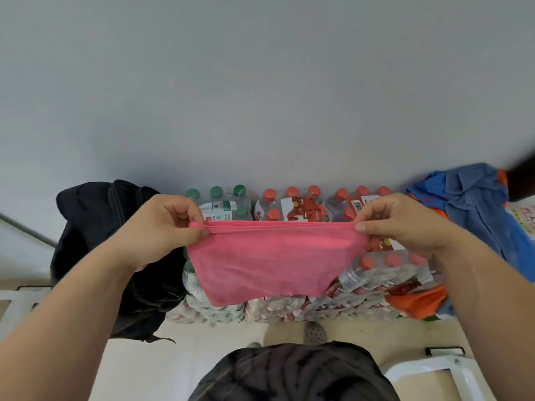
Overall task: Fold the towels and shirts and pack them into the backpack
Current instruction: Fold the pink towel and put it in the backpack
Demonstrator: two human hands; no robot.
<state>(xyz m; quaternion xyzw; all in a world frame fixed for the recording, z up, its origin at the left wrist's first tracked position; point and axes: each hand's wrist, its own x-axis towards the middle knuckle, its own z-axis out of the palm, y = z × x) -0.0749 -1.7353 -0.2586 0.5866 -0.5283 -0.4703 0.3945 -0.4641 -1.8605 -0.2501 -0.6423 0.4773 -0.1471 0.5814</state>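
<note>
Close before the chest, left hand [170,224] and right hand [405,224] each have a pinching grip on a top corner of the pink towel [269,256], which hangs doubled, mid-fold. Next, probably, halve it again, then reach the black backpack [95,241] beyond, at left.

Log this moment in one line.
step: folding | pink towel: doubled, held up | left hand: pinches one top corner | right hand: pinches the other | black backpack: at left

Single head cam, wide-angle, pitched forward and down from above the torso [289,374]; left hand [162,227] and right hand [405,224] close, mid-frame; wall [260,82] fills top half.
</note>
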